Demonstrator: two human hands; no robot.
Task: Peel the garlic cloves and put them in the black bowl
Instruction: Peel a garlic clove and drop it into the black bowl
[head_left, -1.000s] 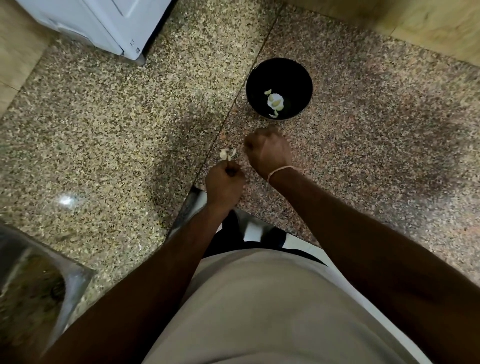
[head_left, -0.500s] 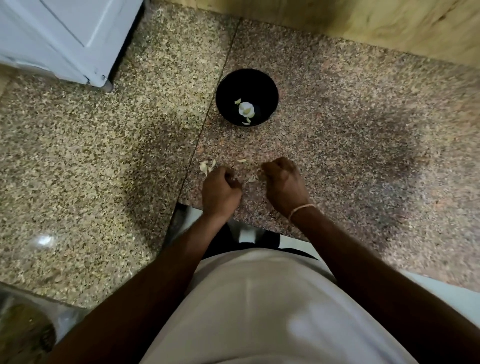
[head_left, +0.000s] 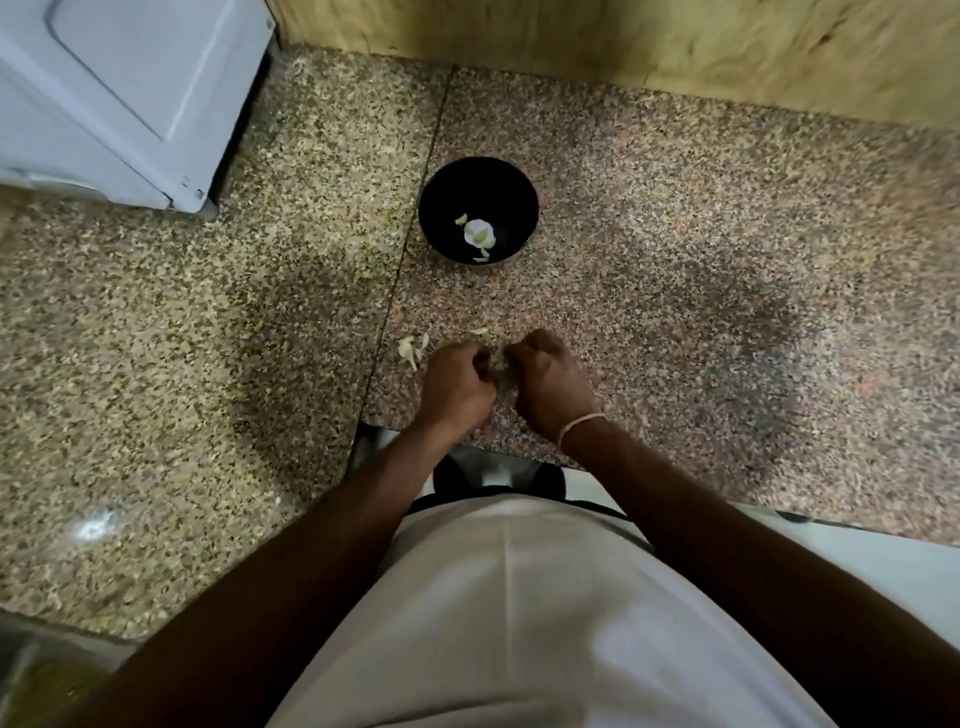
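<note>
Speckled granite tabletop (head_left: 675, 291). Black bowl (head_left: 519, 202) sits straight ahead of both hands, well apart; pale garlic pieces (head_left: 478, 232) inside. Left hand (head_left: 457, 387) and right hand (head_left: 553, 387) curled together, grip closed on something hidden. Loose skins (head_left: 410, 347) beside left hand. Since half a second ago: hands nearer together.

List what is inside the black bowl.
The black bowl holds a small pale cluster of garlic pieces on its floor; peeled cloves or skins, too blurred to tell. Nothing covers them, and the near inner wall is hidden.
</note>
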